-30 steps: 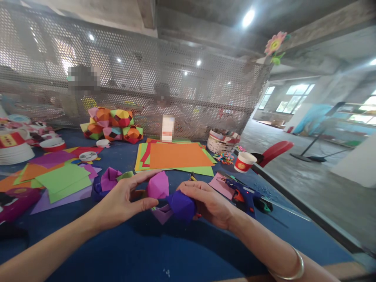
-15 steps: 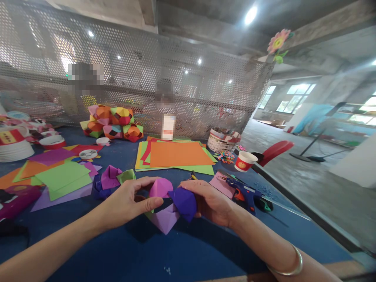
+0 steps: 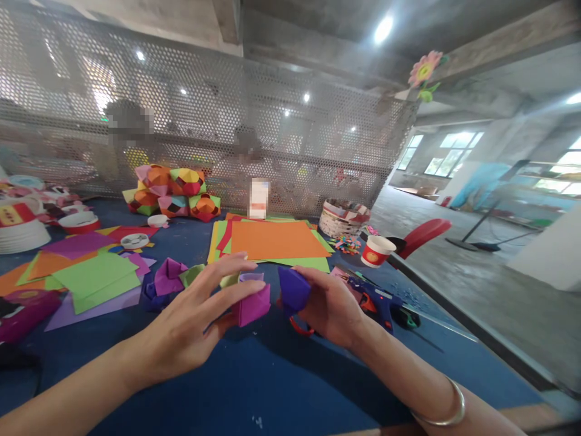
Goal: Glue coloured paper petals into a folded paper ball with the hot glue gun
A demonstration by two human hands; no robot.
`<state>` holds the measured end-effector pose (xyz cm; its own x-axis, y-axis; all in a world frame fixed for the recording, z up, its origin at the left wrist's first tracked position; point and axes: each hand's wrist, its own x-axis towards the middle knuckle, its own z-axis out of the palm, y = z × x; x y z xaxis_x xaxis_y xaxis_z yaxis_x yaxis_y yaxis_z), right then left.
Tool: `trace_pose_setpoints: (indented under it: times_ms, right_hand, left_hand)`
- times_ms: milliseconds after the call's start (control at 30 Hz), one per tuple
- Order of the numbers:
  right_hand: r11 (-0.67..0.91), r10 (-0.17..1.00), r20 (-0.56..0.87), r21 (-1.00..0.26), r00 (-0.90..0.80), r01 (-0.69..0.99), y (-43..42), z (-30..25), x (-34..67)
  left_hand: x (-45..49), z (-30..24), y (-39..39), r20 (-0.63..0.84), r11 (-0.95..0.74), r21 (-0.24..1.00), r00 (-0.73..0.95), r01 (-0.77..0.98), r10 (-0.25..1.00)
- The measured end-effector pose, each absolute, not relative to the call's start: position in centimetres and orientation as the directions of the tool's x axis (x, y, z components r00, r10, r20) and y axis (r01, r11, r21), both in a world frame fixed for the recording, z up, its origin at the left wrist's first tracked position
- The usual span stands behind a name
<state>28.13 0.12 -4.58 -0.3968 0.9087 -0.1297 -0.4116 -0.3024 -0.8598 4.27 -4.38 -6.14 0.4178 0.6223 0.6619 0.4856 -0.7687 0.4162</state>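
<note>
My left hand (image 3: 195,321) grips a folded magenta paper piece (image 3: 252,304) between thumb and fingers, a little above the blue table (image 3: 272,387). My right hand (image 3: 333,306) is closed on a folded dark purple paper piece (image 3: 293,289) just to the right of it. The two pieces are apart by a small gap. A metal bangle (image 3: 447,406) sits on my right wrist. Red scissor handles (image 3: 299,329) show under my right hand.
A stack of orange and green sheets (image 3: 272,241) lies behind my hands; loose coloured sheets (image 3: 91,272) and folded purple and green pieces (image 3: 170,275) lie left. A blue glue gun (image 3: 379,300), paper cup (image 3: 376,250) and basket (image 3: 344,218) sit right. Folded colourful balls (image 3: 172,191) stand before the mesh screen.
Both hands have lifted. The magenta and dark purple pieces, held together before, are now separated, and my left fingers have spread over the magenta piece.
</note>
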Motion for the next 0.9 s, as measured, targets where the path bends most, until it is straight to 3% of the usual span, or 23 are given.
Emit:
trace_pose_setpoints:
  times_ms: [133,233,433,633,733,800,900]
  right_hand:
    - [-0.387,0.882,-0.191,-0.816,-0.432,-0.43,-0.3,-4.5,28.0]
    - [-0.355,0.86,-0.143,-0.857,-0.49,-0.373,-0.7,-4.4,28.1]
    - [-0.049,0.833,0.061,-0.982,-0.549,-0.183,-1.3,-4.5,28.3]
    - [0.234,0.754,0.197,-0.972,-0.626,-0.024,-1.5,-4.8,28.0]
    - [0.433,0.73,0.333,-0.901,-0.597,0.027,-1.5,-5.2,27.9]
    - [0.579,0.701,0.448,-0.811,-0.555,0.077,-1.6,-5.4,27.9]
    - [0.766,0.593,0.603,-0.626,-0.533,0.143,-1.9,-5.7,28.0]
  left_hand:
    - [3.7,-6.9,-3.9,0.695,-0.8,0.296,0.457,0.522,0.556]
    - [3.6,-7.5,-3.5,0.631,-0.813,0.263,0.545,0.519,0.552]
    - [3.6,-7.6,-3.4,0.563,-0.78,0.198,0.583,0.593,0.586]
    - [3.7,-7.4,-3.4,0.59,-0.802,0.154,0.598,0.577,0.543]
    - [3.9,-7.6,-3.4,0.631,-0.761,0.285,0.484,0.583,0.607]
    - [4.2,-7.5,-3.4,0.605,-0.667,0.529,0.318,0.525,0.73]
    - [4.5,-6.7,-3.5,0.373,-0.393,0.906,0.141,0.158,0.917]
